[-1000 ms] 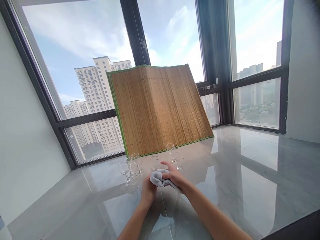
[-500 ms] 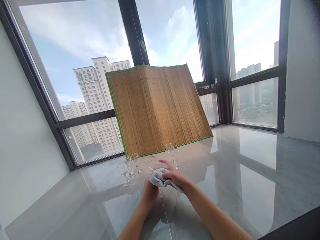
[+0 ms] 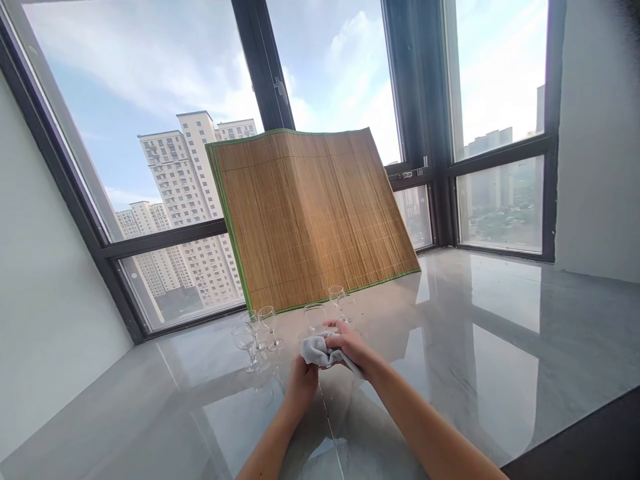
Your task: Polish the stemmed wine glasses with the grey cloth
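Observation:
A grey cloth [image 3: 315, 350] is bunched between my hands. My right hand [image 3: 346, 343] is closed on the cloth, its index finger reaching forward. My left hand [image 3: 303, 381] is closed below the cloth, apparently around the lower part of a clear stemmed glass [image 3: 315, 317]. The bowl of this glass rises just beyond the cloth; its stem is hidden by the cloth and fingers. To the left stand three clear stemmed glasses [image 3: 245, 339], close together. Behind my right hand are two more glasses [image 3: 337, 297], partly covered by it.
A bamboo mat [image 3: 320, 213] with green edging leans against the dark window frame [image 3: 440, 120] behind the glasses. The glossy grey stone ledge [image 3: 430, 400] reflects the windows. White walls [image 3: 50, 320] flank it, and a dark edge [image 3: 590, 440] lies at lower right.
The held glass's bowl has turned from tilted left to nearly upright and shifted slightly right. My right fingers have drawn in a little over the cloth. The whole view has shifted slightly.

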The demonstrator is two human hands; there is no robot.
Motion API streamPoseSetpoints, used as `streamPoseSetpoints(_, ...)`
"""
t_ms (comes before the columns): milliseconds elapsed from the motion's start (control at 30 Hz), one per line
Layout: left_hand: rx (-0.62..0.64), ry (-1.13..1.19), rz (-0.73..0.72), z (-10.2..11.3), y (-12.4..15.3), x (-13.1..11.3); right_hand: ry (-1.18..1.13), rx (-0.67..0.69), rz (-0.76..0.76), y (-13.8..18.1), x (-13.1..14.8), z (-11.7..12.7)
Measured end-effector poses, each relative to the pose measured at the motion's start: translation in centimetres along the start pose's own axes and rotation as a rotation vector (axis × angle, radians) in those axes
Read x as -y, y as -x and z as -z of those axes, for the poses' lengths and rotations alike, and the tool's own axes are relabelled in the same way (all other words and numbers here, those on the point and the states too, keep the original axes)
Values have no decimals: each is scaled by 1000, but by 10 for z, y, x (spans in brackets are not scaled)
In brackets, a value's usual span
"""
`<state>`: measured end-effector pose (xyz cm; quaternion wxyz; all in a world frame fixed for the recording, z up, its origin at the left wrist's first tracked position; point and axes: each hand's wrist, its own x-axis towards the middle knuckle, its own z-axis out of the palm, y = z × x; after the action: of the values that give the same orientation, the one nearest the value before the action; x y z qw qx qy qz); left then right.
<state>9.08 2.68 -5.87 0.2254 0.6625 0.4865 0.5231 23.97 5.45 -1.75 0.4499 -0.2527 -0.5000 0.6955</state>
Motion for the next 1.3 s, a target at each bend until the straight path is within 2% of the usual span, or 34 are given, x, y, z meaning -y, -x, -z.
streamPoseSetpoints(233, 41, 18, 17, 6, 1, -5, 41, -76, 183, 19, 0, 7)
streamPoseSetpoints(433, -2, -32, 100, 11, -1, 11, 70, -278, 280, 39, 10, 25)
streamPoseSetpoints(633, -14, -87, 60, 11, -2, 13, 105, -392, 389, 34, 12, 27)
streamPoseSetpoints(933, 3, -114, 23, 8, -2, 16, 213, -499, 372, 23, 5, 35)
streamPoseSetpoints(1067, -5, -103, 26, 9, -3, 13, 241, -570, 284, 18, 6, 39)
streamPoseSetpoints(1167, -63, -122, 27, 14, -2, 6, 245, -572, 256, 18, 8, 41)
streamPoseSetpoints(1300, -207, -150, 21, 26, -1, -6, 227, -513, 323, 26, 14, 38)
